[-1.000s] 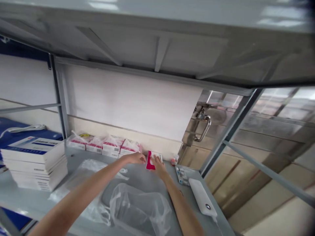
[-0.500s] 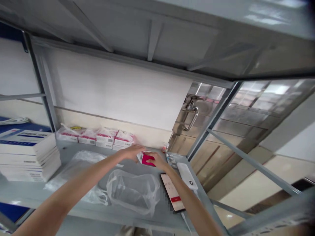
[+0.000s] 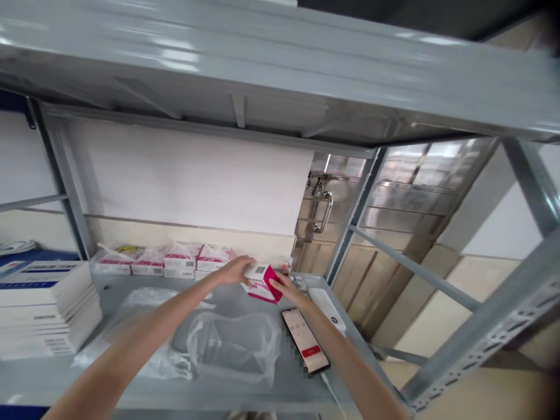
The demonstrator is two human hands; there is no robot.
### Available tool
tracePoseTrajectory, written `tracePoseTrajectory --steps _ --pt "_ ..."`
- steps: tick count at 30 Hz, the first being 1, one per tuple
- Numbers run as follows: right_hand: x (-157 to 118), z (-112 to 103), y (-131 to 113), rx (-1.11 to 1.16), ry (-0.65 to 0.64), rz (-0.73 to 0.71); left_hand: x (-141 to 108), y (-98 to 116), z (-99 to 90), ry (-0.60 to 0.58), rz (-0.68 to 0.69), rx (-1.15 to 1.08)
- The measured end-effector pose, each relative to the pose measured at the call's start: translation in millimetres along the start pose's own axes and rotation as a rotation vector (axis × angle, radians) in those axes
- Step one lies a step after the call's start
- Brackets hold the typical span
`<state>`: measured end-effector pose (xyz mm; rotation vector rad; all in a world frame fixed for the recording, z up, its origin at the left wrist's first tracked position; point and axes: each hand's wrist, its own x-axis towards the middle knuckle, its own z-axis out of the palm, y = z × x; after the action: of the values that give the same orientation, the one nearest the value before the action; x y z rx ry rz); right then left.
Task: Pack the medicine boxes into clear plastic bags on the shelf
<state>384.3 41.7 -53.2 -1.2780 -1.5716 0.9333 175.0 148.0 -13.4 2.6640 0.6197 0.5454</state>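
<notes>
Both left hand [image 3: 238, 270] and right hand [image 3: 285, 286] pinch opposite ends of a pink-and-white rectangular cardboard box [image 3: 261, 284], likely light, crushable, best gripped there.

A stack of white boxes [image 3: 46, 312] with blue bands stands at the left end of the grey metal shelf [image 3: 131, 394]. Behind it, a coiled white cable [image 3: 17, 248] lies on something blue. Toward the right, a phone [image 3: 301, 335] lies face up, its lit screen showing a red button, a white cord [image 3: 332, 392] at its near end. Near it lies a white oblong device [image 3: 322, 299]. Beyond are a white panel [image 3: 188, 181] and a curved metal handle [image 3: 327, 211].
</notes>
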Motion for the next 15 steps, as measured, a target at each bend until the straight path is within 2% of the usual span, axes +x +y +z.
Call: tracePoseTrajectory --steps 3,5,9,12,15 --pt "-12.9 -8.0 -47.6 -0.066 -0.026 -0.08 -8.4 35.7 -37.9 0.098 0.021 0.053" --pt "-26.6 -9.6 -82.2 -0.172 -0.073 -0.128 -19.0 65.8 -64.5 0.075 0.036 0.098" --pt "-55.5 -5.3 -141.8 -0.314 -0.03 -0.207 -47.4 127.9 -107.3 0.027 -0.047 0.211" --pt "-69.7 -5.3 -169.8 -0.354 -0.131 -0.219 -68.8 163.2 -123.0 -0.019 -0.107 0.311" --pt "-76.4 -7.6 -179.5 -0.399 -0.309 -0.15 -87.1 184.7 -122.6 -0.103 -0.118 0.374"
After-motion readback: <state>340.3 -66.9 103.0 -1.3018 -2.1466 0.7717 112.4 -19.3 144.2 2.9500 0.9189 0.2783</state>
